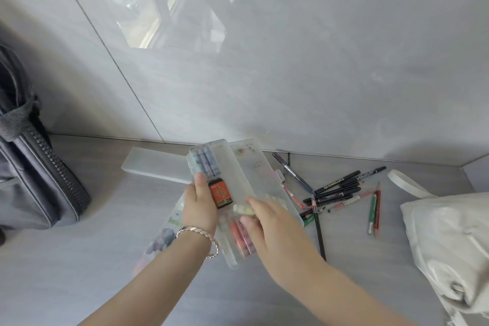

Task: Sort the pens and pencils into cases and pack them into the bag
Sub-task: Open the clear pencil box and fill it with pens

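Observation:
My left hand [199,202] grips a translucent plastic pencil case [232,167] from its left side, holding it open and tilted above the table. Inside it lie purple and pink-orange markers [239,235] and an orange 2B lead box [220,193]. My right hand [264,222] pinches a pale yellow-white highlighter [244,209] at the case's middle. Loose black pens and coloured pencils [341,190] lie scattered on the table to the right. A second frosted case [156,165] lies flat behind. A printed pouch [164,233] lies partly hidden under my left forearm.
A grey zipped bag [31,167] stands at the left edge against the wall. A white cloth bag [449,241] with a strap lies at the right. The grey wall rises right behind the table's far edge.

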Demonstrator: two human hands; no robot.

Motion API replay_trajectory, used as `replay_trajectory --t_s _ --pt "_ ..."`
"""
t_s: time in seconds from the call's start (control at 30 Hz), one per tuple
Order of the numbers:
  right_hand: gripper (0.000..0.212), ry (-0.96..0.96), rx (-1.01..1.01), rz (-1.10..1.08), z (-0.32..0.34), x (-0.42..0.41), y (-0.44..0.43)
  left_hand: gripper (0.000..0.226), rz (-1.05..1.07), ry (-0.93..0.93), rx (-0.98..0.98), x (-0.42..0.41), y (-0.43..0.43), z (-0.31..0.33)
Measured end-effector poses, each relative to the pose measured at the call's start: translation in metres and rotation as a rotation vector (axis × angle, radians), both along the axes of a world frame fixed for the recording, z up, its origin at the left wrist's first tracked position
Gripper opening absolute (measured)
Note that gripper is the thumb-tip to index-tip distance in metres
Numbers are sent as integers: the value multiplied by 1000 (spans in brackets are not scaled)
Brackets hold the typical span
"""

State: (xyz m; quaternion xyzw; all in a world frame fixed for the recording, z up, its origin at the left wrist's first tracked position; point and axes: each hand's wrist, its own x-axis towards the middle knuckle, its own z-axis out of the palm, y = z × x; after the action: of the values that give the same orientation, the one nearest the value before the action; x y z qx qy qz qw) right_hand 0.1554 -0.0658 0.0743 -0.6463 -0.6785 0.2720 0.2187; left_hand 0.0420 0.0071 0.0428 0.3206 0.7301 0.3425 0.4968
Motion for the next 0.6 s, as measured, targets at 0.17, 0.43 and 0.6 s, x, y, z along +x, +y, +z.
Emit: replay_trajectory --t_s 0.17,0.43,0.6 --pt "27 -48 97 11 -7 -9 -11 49 73 -5 -3 5 -6 4" --pt "19 -129 327 -50 -23 -18 -22 56 75 40 -56 6 -9 5" --pt "32 -252 393 63 -33 -8 -30 58 162 -38 -104 2 -5 -6"
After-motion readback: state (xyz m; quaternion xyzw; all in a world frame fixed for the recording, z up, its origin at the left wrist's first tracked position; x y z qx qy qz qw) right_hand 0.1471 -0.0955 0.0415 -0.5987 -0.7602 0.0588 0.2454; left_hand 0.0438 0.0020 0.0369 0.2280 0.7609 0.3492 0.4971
